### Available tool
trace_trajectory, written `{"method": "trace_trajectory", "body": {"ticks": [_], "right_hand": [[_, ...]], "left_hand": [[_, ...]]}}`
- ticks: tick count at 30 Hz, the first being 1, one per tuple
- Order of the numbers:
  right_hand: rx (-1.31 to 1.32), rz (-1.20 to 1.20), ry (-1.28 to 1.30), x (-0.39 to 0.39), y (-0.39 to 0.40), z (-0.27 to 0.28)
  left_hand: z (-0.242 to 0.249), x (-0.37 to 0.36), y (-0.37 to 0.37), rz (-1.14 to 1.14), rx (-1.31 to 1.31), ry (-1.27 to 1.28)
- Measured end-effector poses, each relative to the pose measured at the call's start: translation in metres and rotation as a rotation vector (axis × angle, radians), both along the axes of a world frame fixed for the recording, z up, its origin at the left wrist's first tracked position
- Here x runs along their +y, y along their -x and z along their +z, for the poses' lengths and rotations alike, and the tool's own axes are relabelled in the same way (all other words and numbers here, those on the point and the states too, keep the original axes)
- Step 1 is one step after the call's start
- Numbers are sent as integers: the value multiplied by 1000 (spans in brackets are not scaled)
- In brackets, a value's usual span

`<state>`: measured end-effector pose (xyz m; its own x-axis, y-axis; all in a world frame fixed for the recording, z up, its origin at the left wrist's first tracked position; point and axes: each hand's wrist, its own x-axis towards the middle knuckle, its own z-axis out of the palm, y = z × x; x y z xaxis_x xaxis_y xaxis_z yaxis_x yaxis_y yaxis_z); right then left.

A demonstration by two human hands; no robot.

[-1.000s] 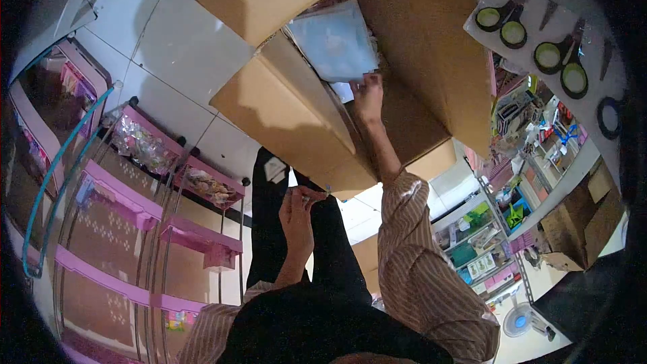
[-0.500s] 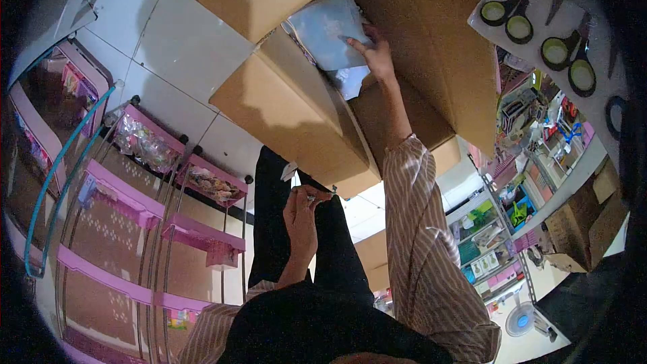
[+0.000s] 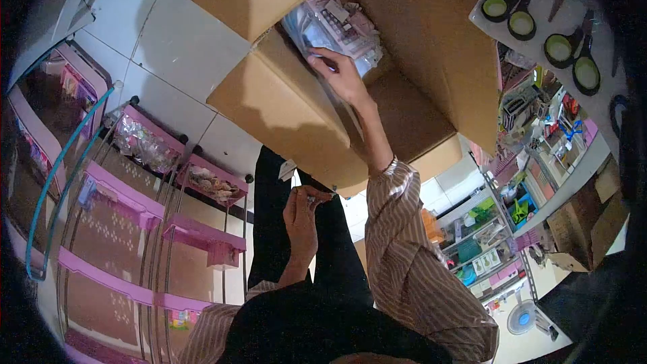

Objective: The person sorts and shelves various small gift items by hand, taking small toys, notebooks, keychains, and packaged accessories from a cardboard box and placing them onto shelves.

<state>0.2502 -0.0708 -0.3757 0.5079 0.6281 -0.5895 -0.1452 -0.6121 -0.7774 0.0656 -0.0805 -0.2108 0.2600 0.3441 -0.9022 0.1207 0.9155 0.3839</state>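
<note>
The right hand point(image 3: 342, 79) has been moved across to the left inner side of the large cardboard box point(image 3: 431, 47), and the pale blue packet point(image 3: 296, 25), earlier spread over the contents, has been shifted left, so that pink packets point(image 3: 347, 23) are now exposed at the far end. The box is stood open with its flaps spread, and a tiled floor point(image 3: 178, 47) is seen beyond it on the left. The left side of the room is filled by metal racks with pink shelves point(image 3: 121, 197), on which clear-wrapped goods point(image 3: 143, 146) are held. On the right, black-rimmed round items with green centres point(image 3: 521, 23) are set on a pale sheet point(image 3: 536, 44); nearer, a smaller cardboard box point(image 3: 576, 229) and a fan point(image 3: 521, 319) can be seen.

The right grip is partly open, with a gap left between thumb and forefinger; the fingers are laid at the blue packet, but whether it is grasped cannot be told. By the left hand point(image 3: 300, 219), near the dark-clothed legs, a small object point(image 3: 312, 199) is pinched between closed fingertips; its kind cannot be made out.
</note>
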Motion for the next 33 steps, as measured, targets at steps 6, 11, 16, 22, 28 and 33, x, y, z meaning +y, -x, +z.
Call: {"method": "trace_trajectory", "body": {"ticks": [6,11,16,22,28,33], "right_hand": [[99,45,-46,-4,2,-11],[173,8,-55,-13,-7,-16],[130,-65,-82,-22,-13,-30],[10,-389,-95,-41,-22,-71],[-259,-502,415,-57,-32,-87],[-101,-336,524,-48,-57,-55]], "left_hand": [[-1,-2,3,-18,32,11],[0,-2,1,-48,56,12],[-1,-4,3,-19,44,19],[-4,-4,2,7,5,17],[-6,-4,1,0,37,38],[-7,-1,0,-9,70,31]]}}
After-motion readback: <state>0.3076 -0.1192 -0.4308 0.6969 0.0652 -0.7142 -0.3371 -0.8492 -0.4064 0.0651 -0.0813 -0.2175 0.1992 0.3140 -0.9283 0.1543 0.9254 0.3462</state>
